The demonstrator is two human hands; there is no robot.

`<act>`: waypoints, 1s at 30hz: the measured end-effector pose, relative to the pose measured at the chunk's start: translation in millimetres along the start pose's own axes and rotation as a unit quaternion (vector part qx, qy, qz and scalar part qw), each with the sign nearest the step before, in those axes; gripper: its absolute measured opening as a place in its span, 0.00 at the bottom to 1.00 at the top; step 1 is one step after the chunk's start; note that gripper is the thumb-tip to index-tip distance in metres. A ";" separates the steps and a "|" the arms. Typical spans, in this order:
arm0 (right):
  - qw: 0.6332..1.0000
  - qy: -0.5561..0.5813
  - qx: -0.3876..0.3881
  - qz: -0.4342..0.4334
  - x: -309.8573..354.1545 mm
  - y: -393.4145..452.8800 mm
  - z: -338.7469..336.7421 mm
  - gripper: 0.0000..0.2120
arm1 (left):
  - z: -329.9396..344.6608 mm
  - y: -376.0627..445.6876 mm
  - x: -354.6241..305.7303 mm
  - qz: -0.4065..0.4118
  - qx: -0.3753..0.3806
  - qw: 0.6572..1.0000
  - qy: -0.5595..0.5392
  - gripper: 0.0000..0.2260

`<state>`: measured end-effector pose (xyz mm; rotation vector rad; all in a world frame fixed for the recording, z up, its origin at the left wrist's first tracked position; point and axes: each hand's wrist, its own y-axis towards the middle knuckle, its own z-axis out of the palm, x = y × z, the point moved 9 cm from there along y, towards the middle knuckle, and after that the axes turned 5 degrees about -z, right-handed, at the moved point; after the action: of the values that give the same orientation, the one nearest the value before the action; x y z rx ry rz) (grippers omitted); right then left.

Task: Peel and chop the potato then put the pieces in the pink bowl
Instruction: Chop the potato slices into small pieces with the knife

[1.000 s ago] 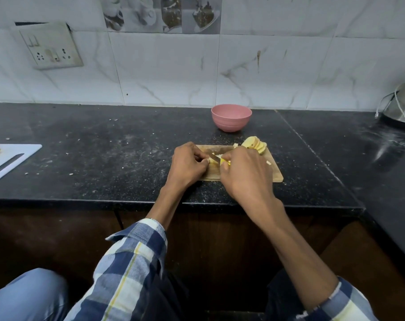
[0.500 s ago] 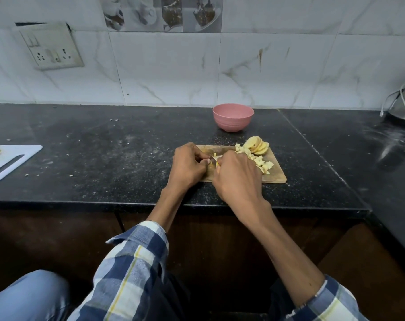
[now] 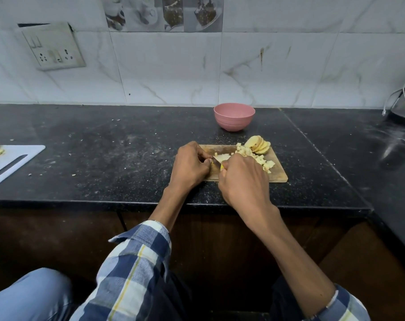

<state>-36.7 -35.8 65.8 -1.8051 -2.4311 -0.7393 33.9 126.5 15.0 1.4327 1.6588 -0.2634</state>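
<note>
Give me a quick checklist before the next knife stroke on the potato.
1. Right hand grips the knife: ok.
2. Left hand holds the potato piece steady: ok.
3. Left fingertips away from the blade: cannot tell, they sit very close to it.
4. Wooden board lies flat on the counter: ok.
5. Room on the board: ok, the cubes and slices lie to the right of the cut.
6. Pink bowl upright behind the board: ok; contents cannot tell.

Blue-and-white plaid shirt sleeves point(image 3: 136, 265) with thin yellow stripes.
</note>
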 end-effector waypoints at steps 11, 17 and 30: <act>0.997 0.012 -0.070 -0.021 -24.8 -20.8 -7.7 0.13 | 0.5 -2.6 -7.0 0.027 0.005 0.999 0.024 0.08; 0.995 0.036 -0.078 -0.049 -37.6 -37.2 11.0 0.18 | -2.0 -3.2 -7.6 0.041 -0.024 0.999 0.022 0.03; 0.974 0.170 -0.136 -0.065 -77.0 -12.3 -5.8 0.16 | 23.4 13.9 -35.6 0.025 0.100 0.994 -0.023 0.17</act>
<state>-24.0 -109.7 44.0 -1.4461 -2.3218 -1.3292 54.5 90.9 32.8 1.6020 1.5927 -0.4409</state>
